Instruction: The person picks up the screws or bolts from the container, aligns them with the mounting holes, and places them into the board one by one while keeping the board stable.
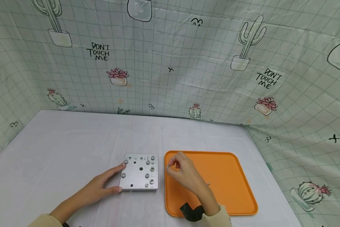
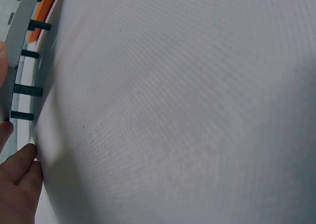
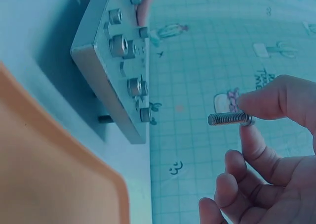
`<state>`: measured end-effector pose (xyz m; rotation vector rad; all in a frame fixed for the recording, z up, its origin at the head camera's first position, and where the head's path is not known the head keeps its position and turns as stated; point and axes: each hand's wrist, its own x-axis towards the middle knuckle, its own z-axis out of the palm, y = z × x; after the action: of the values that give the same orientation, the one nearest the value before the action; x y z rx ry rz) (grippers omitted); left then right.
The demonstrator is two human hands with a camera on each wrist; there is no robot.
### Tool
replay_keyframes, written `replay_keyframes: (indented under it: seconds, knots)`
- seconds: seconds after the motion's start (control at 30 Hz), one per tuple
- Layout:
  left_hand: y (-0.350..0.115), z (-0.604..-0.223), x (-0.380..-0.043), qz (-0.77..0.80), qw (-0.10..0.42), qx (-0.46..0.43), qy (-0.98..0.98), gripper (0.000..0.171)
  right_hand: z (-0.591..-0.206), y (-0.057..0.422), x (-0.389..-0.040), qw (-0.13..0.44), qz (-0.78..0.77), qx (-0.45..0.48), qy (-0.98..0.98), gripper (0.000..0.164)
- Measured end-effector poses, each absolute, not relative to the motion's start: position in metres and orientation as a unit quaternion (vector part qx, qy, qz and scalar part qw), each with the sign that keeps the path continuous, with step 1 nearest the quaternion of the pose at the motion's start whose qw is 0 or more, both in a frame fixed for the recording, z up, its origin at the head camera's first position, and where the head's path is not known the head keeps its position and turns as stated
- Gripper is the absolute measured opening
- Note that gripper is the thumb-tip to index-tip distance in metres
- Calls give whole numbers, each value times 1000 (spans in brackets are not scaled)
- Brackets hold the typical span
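In the head view my right hand (image 1: pixel 185 171) is above the left part of the orange tray (image 1: pixel 229 164). Thumb and index finger pinch a socket head screw (image 3: pixel 227 118) by its head, and the threaded shank points toward the plate in the right wrist view. My left hand (image 1: pixel 98 186) grips the left side of a silver metal plate (image 1: pixel 138 178), index finger near its upper left and thumb at the lower left corner. Several screws sit in the plate's holes, heads up. Below the plate, threaded shanks (image 2: pixel 28 90) stick out in the left wrist view.
Another small screw (image 1: pixel 208 183) lies on the tray, partly behind the right forearm. The black wrist strap (image 1: pixel 192 212) is at the tray's near edge. A white cloth (image 1: pixel 73 142) covers the table, and a printed curtain (image 1: pixel 170 88) hangs behind it.
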<state>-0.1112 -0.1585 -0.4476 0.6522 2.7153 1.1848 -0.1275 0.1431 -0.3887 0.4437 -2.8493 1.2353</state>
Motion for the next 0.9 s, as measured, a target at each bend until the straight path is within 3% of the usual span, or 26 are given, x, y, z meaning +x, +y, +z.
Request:
replay_keyframes:
  seconds: [0.9]
  knots:
    - [-159, -447, -113, 397, 62, 210, 891, 66, -397, 105, -124, -21, 433, 211, -876, 8]
